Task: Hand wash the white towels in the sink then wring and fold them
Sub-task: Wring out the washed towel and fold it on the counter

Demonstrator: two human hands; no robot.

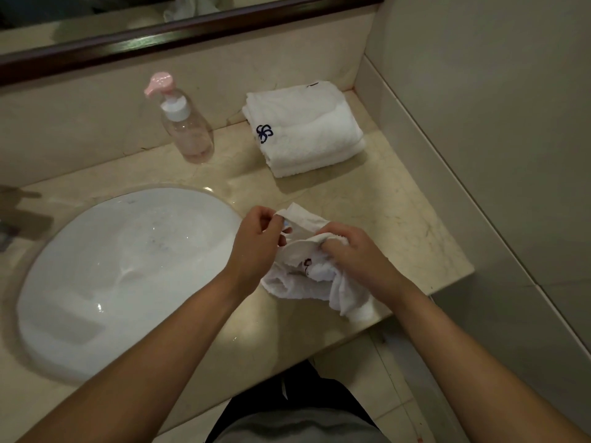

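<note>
A crumpled, wet-looking white towel [307, 282] lies on the beige counter, just right of the sink [121, 270]. My left hand [256, 244] pinches one corner of it and lifts that corner. My right hand [355, 254] grips a bunched part of the same towel from above. A dark embroidered mark shows between my hands. A second white towel [307, 132], folded with a dark blue flower logo, sits at the back right of the counter. The white oval sink holds no towel.
A clear pump bottle [188, 126] with a pink head stands behind the sink. The counter [383, 199] ends at a wall on the right and a mirror frame [179, 36] runs along the back. Tiled floor lies below the counter edge.
</note>
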